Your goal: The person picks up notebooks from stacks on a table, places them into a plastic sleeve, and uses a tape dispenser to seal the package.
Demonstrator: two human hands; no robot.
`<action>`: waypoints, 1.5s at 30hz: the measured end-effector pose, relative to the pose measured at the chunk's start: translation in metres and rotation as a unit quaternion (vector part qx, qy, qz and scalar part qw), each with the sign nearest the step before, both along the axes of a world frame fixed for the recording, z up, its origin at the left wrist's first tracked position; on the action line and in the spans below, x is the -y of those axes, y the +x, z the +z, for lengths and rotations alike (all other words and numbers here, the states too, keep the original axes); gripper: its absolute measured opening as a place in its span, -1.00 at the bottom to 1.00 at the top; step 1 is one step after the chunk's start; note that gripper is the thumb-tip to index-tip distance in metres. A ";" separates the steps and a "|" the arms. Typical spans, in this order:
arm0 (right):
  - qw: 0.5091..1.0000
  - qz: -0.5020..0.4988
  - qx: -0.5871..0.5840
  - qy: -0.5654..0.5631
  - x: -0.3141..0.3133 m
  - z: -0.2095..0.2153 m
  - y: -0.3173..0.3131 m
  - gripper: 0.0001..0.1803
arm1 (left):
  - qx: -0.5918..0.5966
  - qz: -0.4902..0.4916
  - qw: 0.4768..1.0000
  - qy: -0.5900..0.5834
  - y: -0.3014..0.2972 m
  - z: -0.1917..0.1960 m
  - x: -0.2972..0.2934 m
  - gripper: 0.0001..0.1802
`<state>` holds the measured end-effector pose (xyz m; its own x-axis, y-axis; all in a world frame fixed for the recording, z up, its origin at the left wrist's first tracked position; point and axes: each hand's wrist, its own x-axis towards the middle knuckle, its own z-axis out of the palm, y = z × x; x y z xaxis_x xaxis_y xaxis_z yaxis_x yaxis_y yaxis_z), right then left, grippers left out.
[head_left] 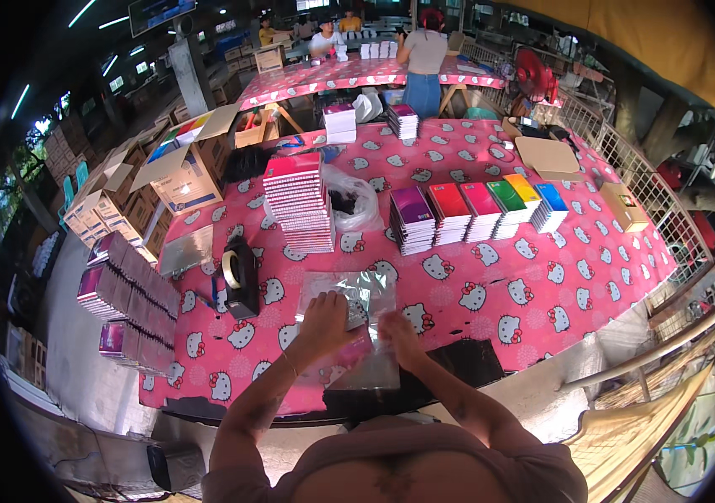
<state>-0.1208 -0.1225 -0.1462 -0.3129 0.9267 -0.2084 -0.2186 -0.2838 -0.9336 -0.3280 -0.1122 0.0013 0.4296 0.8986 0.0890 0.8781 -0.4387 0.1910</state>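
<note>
At the near edge of the table, my left hand (326, 320) lies with curled fingers on a clear plastic bag (366, 285). My right hand (397, 334) is closed at the bag's right edge, slightly blurred. Between my wrists a pinkish-purple cover (356, 347) shows partly through shiny plastic; my left hand hides some of it. More clear plastic (374, 374) lies at the table's near edge. A black tape dispenser (241, 281) with a roll of tape stands left of my left hand.
Beyond my hands rise a tall stack of spiral notebooks (299, 205) and a row of coloured notebook stacks (466, 214). Purple notebook stacks (127, 306) fill the left edge. Open cardboard boxes (185, 176) stand far left. A person (424, 63) stands at another table behind.
</note>
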 end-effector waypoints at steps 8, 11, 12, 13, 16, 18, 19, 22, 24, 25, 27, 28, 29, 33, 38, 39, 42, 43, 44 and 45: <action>0.943 0.038 -0.306 -0.125 0.030 0.053 -0.016 -0.47 | 0.500 0.161 0.848 -0.072 -0.015 -0.066 0.064 -0.21; 0.986 0.012 0.071 0.149 0.009 0.062 -0.003 -0.31 | 0.503 0.099 0.858 0.031 -0.032 -0.140 0.067 -0.13; 0.966 0.027 0.148 0.212 0.003 0.061 0.000 -0.29 | 0.542 0.079 0.836 0.034 -0.028 -0.140 0.064 -0.12; 0.937 0.042 0.224 0.265 0.001 0.055 0.003 -0.27 | 0.561 0.085 0.823 -0.008 -0.020 -0.132 0.066 -0.15; 0.934 0.061 0.195 0.293 0.004 0.050 0.005 -0.27 | 0.565 0.162 0.785 -0.196 0.010 -0.046 0.076 -0.32; 0.965 0.073 0.118 0.221 0.005 0.055 0.000 -0.30 | 0.596 0.101 0.796 -0.033 -0.005 -0.065 0.066 -0.46; 0.979 0.079 0.097 0.159 0.006 0.072 0.000 -0.32 | 0.585 0.145 0.798 -0.021 -0.023 -0.066 0.061 -0.53; 0.974 0.075 0.121 0.176 -0.009 0.066 0.013 -0.43 | 0.606 0.224 0.755 0.112 -0.071 -0.059 0.021 -0.68; 0.931 0.018 0.195 0.307 -0.009 0.072 0.002 -0.49 | 0.198 0.327 0.845 0.373 -0.171 -0.081 -0.021 -0.64; 0.888 -0.034 0.232 0.396 0.003 0.110 -0.024 -0.51 | 0.093 0.411 0.829 0.368 -0.238 -0.104 -0.014 -0.63; 0.786 -0.101 0.332 0.512 0.021 0.150 -0.030 -0.56 | 0.396 0.423 0.810 0.090 -0.263 -0.110 -0.030 -0.61; 0.740 -0.088 0.368 0.556 0.027 0.165 -0.034 -0.59 | 0.524 0.402 0.749 -0.054 -0.274 -0.106 -0.039 -0.60; 0.695 -0.071 0.397 0.595 0.032 0.173 -0.039 -0.62 | 0.558 0.393 0.725 -0.095 -0.292 -0.102 -0.042 -0.62; 0.678 0.028 0.505 0.534 0.029 0.161 -0.048 -0.74 | 0.607 0.334 0.721 0.000 -0.288 -0.116 -0.051 -0.72; 0.668 0.041 0.509 0.541 0.033 0.169 -0.060 -0.78 | 0.720 0.345 0.595 -0.097 -0.275 -0.145 -0.013 -0.85; 0.672 0.049 0.498 0.547 0.037 0.172 -0.068 -0.77 | 0.433 0.445 0.782 0.052 -0.296 -0.139 -0.010 -0.86; 0.670 0.062 0.512 0.533 0.037 0.166 -0.069 -0.74 | -0.029 0.476 0.866 0.152 -0.308 -0.112 -0.001 -0.78; 0.663 0.053 0.553 0.502 0.030 0.154 -0.049 -0.73 | 0.059 0.422 0.902 0.067 -0.235 -0.083 -0.026 -0.72; 0.661 0.054 0.556 0.501 0.032 0.156 -0.051 -0.72 | 0.289 0.278 0.916 0.020 -0.209 -0.058 -0.017 -0.68; 0.662 0.057 0.557 0.499 0.034 0.159 -0.055 -0.71 | 0.496 0.115 0.860 -0.028 -0.187 -0.040 -0.005 -0.63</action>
<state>-0.1753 -0.1568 0.0129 -0.5599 0.7608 0.3284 0.7326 0.6396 -0.2328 -0.5154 -0.1067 -0.0383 -0.0224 0.9646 0.2628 0.3331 -0.2406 0.9117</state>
